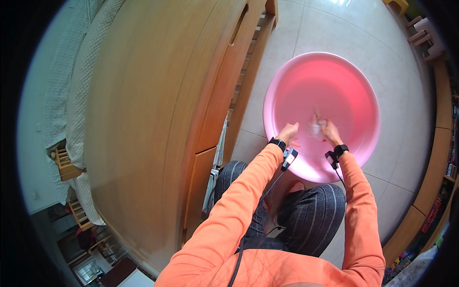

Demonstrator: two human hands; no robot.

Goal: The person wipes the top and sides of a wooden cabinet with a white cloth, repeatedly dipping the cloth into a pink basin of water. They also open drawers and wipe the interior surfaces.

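A large round pink plastic basin [321,55] stands on the floor in front of my knees, with what looks like water in it. My right hand [330,132] is low inside the basin, its fingers on a small whitish cloth-like item [316,129] that is blurred. To the left, my left hand [288,134] is over the near left part of the basin, apart from that item, fingers spread and nothing seen in it. Each wrist wears a black strap with a small cabled device.
A wooden cabinet or table [150,89] with drawers rises close on my left, papers [211,186] stacked below it. Tiled floor [394,107] surrounds the basin. Low wooden shelves [439,154] line the right side, and small chairs [426,36] stand at the upper right.
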